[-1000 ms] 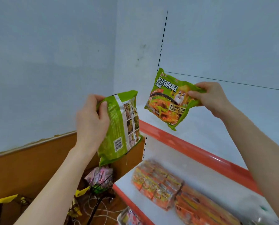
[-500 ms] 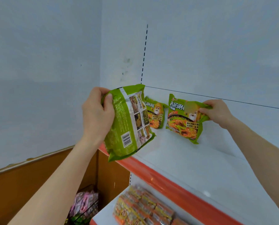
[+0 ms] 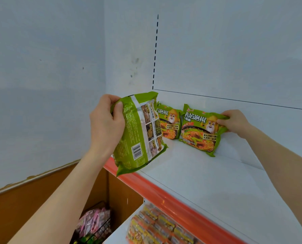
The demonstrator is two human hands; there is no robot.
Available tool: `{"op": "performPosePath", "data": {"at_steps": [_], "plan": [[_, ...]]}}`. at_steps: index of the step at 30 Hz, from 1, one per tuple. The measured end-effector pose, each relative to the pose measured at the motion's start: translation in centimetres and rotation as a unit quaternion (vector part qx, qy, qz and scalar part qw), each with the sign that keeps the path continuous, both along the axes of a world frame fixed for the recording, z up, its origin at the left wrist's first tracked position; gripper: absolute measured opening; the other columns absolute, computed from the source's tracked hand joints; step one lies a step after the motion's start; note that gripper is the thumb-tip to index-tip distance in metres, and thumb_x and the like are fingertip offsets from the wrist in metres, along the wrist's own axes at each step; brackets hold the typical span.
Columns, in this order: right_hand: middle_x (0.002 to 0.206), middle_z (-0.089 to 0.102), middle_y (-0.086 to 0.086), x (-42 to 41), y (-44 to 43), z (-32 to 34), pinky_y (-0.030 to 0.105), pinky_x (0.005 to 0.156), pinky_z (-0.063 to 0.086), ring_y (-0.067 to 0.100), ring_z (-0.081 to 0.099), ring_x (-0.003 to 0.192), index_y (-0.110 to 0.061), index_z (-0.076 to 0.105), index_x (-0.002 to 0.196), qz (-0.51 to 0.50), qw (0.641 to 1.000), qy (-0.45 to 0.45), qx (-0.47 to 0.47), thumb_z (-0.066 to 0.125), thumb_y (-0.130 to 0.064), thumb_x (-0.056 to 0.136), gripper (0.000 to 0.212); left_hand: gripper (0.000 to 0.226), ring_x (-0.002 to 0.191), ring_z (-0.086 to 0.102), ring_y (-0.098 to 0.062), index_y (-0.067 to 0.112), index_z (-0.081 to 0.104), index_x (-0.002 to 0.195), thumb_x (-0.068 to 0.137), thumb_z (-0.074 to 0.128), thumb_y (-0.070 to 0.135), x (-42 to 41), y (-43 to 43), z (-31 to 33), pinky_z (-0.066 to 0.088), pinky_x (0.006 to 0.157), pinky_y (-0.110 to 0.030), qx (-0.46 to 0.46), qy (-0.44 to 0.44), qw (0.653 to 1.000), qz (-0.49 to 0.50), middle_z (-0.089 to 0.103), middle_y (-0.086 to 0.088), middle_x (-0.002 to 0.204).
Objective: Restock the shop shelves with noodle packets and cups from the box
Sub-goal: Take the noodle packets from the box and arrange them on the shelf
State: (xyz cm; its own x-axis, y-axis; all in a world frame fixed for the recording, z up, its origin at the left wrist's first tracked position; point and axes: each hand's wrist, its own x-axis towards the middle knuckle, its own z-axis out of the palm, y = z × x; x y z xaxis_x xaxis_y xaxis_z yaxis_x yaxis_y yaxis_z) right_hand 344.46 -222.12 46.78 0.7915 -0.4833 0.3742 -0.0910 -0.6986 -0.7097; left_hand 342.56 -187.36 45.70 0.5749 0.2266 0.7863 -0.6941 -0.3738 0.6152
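Three green noodle packets in view. Left hand (image 3: 108,124) closed around top edge of back-facing packet (image 3: 139,134), thumb over its front fold; packet hanging below and right of hand, lower corner over the orange shelf lip (image 3: 164,192). Right hand (image 3: 234,123) pinching upper right corner of front-facing packet (image 3: 199,131), standing tilted on white shelf (image 3: 208,176), left of that hand. Third packet (image 3: 169,125) upright at back, between the two held ones, touched by neither hand.

Lone head view, close, facing the top shelf (image 3: 208,182) corner.
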Motion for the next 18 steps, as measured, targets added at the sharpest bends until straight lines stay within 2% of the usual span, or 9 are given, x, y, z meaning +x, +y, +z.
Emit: {"op": "performPosePath", "data": {"at_steps": [3, 8, 10, 13, 15, 18], "plan": [[0.087, 0.056, 0.019, 0.0, -0.1, 0.2, 0.031, 0.056, 0.047, 0.027, 0.054, 0.079, 0.004, 0.062, 0.098, -0.006, 1.000, 0.010, 0.000, 0.059, 0.003, 0.083, 0.016, 0.007, 0.069, 0.048, 0.004, 0.012, 0.054, 0.094, 0.094, 0.048, 0.009, 0.4, -0.1, -0.1, 0.034, 0.060, 0.002, -0.003, -0.001, 1.000, -0.010, 0.050, 0.017, 0.074], [0.082, 0.057, 0.017, -0.2, 0.1, 0.4, 0.030, 0.051, 0.049, 0.025, 0.053, 0.067, 0.004, 0.063, 0.096, -0.025, 0.999, 0.019, -0.015, 0.061, 0.002, 0.081, 0.015, 0.012, 0.076, 0.050, -0.009, 0.005, 0.058, 0.099, 0.094, 0.048, 0.009, 1.0, -0.5, 0.0, 0.034, 0.060, 0.001, -0.004, -0.006, 1.000, -0.014, 0.055, 0.004, 0.085], [0.079, 0.057, 0.015, -0.3, 0.2, 0.5, 0.033, 0.058, 0.052, 0.023, 0.053, 0.065, 0.005, 0.064, 0.096, -0.036, 0.999, 0.022, -0.031, 0.062, 0.000, 0.081, 0.016, 0.010, 0.075, 0.050, -0.009, 0.007, 0.057, 0.098, 0.094, 0.048, 0.010, 1.0, -0.7, 0.0, 0.034, 0.060, 0.001, -0.004, -0.006, 1.000, -0.022, 0.055, 0.006, 0.083], [0.089, 0.061, 0.019, -0.8, 0.4, 0.8, 0.041, 0.080, 0.049, 0.025, 0.054, 0.081, 0.005, 0.065, 0.100, -0.053, 0.996, 0.020, -0.066, 0.068, -0.007, 0.078, 0.026, 0.006, 0.069, 0.050, 0.001, 0.014, 0.052, 0.093, 0.094, 0.047, 0.010, 1.2, -1.0, 0.1, 0.034, 0.058, 0.002, -0.008, 0.003, 0.999, -0.034, 0.050, 0.015, 0.075], [0.104, 0.063, 0.019, -1.6, 0.7, 1.2, 0.038, 0.085, 0.046, 0.026, 0.056, 0.092, 0.000, 0.064, 0.104, -0.074, 0.993, 0.002, -0.088, 0.071, -0.014, 0.077, 0.031, 0.006, 0.069, 0.049, -0.001, 0.012, 0.054, 0.094, 0.094, 0.047, 0.011, 1.3, -1.1, 0.2, 0.034, 0.058, 0.002, -0.014, 0.006, 0.999, -0.038, 0.050, 0.013, 0.076], [0.115, 0.062, 0.016, -3.3, 2.2, 2.2, 0.038, 0.091, 0.041, 0.032, 0.054, 0.109, -0.006, 0.062, 0.110, -0.130, 0.974, -0.065, -0.176, 0.061, -0.021, 0.084, 0.030, 0.010, 0.076, 0.049, -0.009, 0.010, 0.056, 0.097, 0.094, 0.047, 0.012, 1.3, -1.1, 0.4, 0.034, 0.058, -0.001, -0.034, 0.013, 0.999, -0.039, 0.053, 0.008, 0.082]]}}
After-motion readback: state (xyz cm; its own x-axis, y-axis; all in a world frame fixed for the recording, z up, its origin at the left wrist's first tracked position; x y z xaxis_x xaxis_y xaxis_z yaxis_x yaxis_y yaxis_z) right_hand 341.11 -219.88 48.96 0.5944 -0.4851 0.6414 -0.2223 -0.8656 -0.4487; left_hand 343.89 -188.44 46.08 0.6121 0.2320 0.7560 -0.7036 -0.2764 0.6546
